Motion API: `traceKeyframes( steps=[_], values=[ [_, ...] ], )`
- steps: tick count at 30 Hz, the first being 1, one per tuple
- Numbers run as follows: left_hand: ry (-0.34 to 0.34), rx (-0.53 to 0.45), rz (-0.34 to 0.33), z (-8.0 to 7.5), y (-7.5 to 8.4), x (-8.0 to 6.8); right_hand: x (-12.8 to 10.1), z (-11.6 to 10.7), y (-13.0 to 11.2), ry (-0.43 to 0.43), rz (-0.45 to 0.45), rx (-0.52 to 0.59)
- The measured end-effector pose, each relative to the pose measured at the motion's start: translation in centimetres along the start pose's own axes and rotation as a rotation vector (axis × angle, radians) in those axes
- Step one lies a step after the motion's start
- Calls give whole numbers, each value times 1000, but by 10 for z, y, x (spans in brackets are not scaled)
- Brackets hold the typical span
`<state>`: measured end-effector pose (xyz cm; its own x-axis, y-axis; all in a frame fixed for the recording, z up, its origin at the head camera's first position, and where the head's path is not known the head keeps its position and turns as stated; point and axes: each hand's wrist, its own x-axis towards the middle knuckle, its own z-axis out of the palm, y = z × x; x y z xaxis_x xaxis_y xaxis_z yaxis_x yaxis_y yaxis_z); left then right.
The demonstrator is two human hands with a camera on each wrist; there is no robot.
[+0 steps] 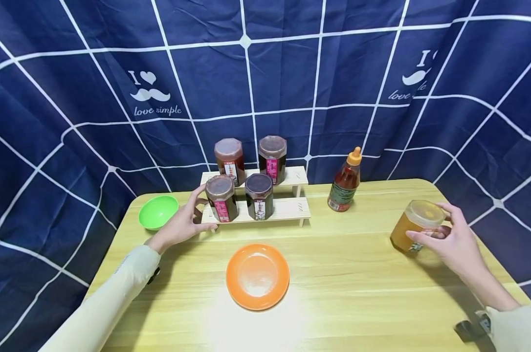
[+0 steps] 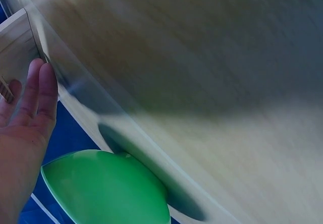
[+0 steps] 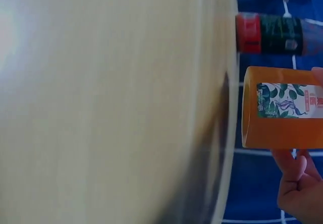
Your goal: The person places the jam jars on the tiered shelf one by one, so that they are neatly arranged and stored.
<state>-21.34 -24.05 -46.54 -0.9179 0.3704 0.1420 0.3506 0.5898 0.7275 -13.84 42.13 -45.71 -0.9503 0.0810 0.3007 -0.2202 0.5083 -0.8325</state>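
At the far right, my right hand (image 1: 454, 239) grips a jar of amber honey-like contents (image 1: 409, 227), thumb on the near side and fingers behind. The jar leans, its base close over the table; a leafy printed label (image 3: 282, 100) shows in the right wrist view. My left hand (image 1: 182, 222) is at the left end of a two-tier wooden rack (image 1: 287, 209), fingers nearly straight along its side, thumb by the front edge. Beside its fingertips stands a dark jar with a pink label (image 1: 221, 200). In the left wrist view the fingers (image 2: 46, 90) overlap the rack's end.
Another dark jar (image 1: 259, 198) shares the lower tier; two more jars, one reddish (image 1: 229, 159) and one dark (image 1: 272, 159), stand on the upper. A sauce bottle (image 1: 344, 183), a green bowl (image 1: 157, 212) and an orange plate (image 1: 257, 276) are on the table. Blue curtain hangs behind.
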Motion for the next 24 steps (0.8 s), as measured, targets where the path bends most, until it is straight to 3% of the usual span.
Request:
traceKeyframes(
  steps=[14, 24],
  values=[
    [7, -2, 20, 1, -1, -1, -3, 36, -67, 25, -21, -99],
    [4, -6, 17, 1, 1, -1, 6, 68, -108, 12, -61, -67]
  ],
)
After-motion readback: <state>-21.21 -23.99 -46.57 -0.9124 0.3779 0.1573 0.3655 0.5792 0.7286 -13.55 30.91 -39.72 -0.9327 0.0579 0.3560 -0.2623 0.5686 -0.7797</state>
